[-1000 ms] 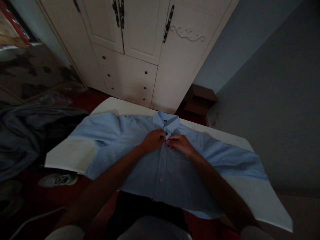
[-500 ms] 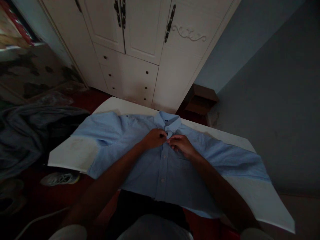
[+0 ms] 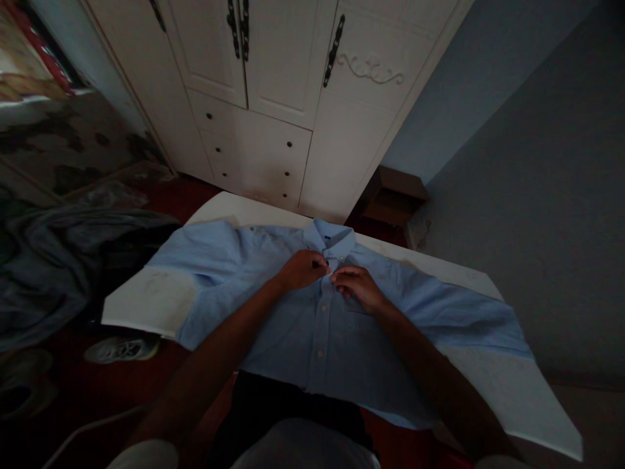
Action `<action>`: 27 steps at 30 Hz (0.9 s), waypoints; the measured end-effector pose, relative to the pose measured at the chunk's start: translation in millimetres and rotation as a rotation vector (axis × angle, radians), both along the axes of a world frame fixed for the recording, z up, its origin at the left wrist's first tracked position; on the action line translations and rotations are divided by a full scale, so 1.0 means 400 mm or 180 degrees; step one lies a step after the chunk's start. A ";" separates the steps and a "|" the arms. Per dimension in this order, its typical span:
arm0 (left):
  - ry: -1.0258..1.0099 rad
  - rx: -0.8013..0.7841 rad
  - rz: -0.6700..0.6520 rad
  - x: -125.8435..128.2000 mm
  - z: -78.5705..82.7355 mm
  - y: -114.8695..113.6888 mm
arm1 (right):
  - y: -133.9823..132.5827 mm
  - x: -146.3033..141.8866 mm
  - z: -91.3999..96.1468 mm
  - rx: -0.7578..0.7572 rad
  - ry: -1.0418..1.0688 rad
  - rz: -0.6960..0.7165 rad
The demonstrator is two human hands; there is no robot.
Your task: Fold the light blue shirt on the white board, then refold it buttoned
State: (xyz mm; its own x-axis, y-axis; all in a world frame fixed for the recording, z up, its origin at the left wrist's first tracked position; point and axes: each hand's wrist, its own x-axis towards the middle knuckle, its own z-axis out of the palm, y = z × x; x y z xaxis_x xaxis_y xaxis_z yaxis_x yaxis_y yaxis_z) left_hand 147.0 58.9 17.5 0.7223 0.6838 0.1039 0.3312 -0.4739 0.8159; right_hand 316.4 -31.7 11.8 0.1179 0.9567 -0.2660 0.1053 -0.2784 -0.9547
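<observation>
A light blue button-up shirt (image 3: 278,332) lies spread out, front up, on a white table (image 3: 146,299), its collar at the far edge and its sleeves out to both sides. Just below the collar, my left hand (image 3: 303,268) pinches the front edge of the shirt near an upper button. Close beside it, my right hand (image 3: 359,285) has its fingers pressed together on the same front strip, almost touching the left fingertips. The fingers hide the exact spot they grip. Lower on the strip, white buttons show.
Beyond the table stands a white wardrobe (image 3: 273,143) with drawers and dark handles. A small brown cabinet (image 3: 398,195) is by the wall at right. Grey cloth (image 3: 43,273) is heaped at left, with a shoe (image 3: 121,350) on the red floor below.
Both hands stay at the upper front of the shirt, with the left fingertips shifting slightly. The whole view has moved a little.
</observation>
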 end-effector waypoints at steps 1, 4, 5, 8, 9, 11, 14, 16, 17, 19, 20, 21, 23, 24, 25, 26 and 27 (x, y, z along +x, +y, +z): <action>0.0014 0.0012 -0.0016 -0.001 -0.001 0.001 | -0.001 0.000 -0.001 0.0019 0.0001 -0.0015; 0.0106 0.0198 0.0104 -0.002 -0.006 0.007 | -0.003 0.001 -0.007 0.0113 0.0015 -0.0148; 0.0139 0.0256 0.0154 -0.003 -0.008 0.009 | -0.004 0.003 -0.009 0.0142 0.0031 -0.0202; 0.0181 0.0194 0.0084 -0.003 -0.014 0.009 | -0.006 0.008 -0.015 0.0183 0.0086 -0.0194; 0.0174 0.0134 0.0009 -0.003 -0.014 0.009 | -0.006 0.009 -0.016 0.0179 0.0077 -0.0128; 0.0128 0.0095 -0.0040 -0.004 -0.015 0.008 | -0.004 0.010 -0.018 0.0168 0.0003 -0.0043; 0.0025 0.0020 -0.0029 -0.007 -0.016 0.010 | -0.002 0.007 -0.019 0.0174 -0.0151 -0.0067; -0.0065 -0.0192 -0.0057 -0.008 -0.017 0.013 | -0.002 0.005 -0.019 0.0209 -0.0213 -0.0066; -0.0113 -0.0311 -0.0073 -0.008 -0.019 0.015 | -0.003 0.004 -0.019 0.0225 -0.0235 -0.0047; -0.0192 -0.0484 -0.0068 -0.006 -0.022 0.017 | -0.004 0.004 -0.019 0.0238 -0.0275 0.0003; -0.0204 -0.0522 -0.0053 -0.005 -0.024 0.017 | -0.004 0.005 -0.020 0.0235 -0.0288 0.0038; -0.0198 -0.0530 -0.0036 -0.003 -0.025 0.018 | -0.004 0.007 -0.021 0.0228 -0.0289 0.0079; -0.0169 -0.0498 0.0012 -0.001 -0.027 0.017 | -0.004 0.010 -0.023 0.0207 -0.0261 0.0161; -0.0162 -0.0480 0.0027 0.001 -0.027 0.016 | -0.004 0.011 -0.024 0.0197 -0.0235 0.0193; -0.0166 -0.0467 0.0032 0.002 -0.028 0.016 | -0.003 0.012 -0.025 0.0188 -0.0209 0.0213; -0.0176 -0.0458 0.0031 0.002 -0.028 0.015 | -0.003 0.013 -0.025 0.0178 -0.0189 0.0218; -0.0191 -0.0452 0.0033 0.003 -0.028 0.014 | -0.002 0.013 -0.025 0.0166 -0.0178 0.0212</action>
State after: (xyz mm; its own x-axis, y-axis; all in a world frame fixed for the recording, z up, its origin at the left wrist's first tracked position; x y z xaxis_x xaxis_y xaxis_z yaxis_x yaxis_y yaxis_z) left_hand 148.2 64.7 6.5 0.7105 0.7020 0.0486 0.2840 -0.3492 0.8930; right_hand 321.7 -32.4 1.9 0.0670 0.9753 -0.2104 0.1755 -0.2191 -0.9598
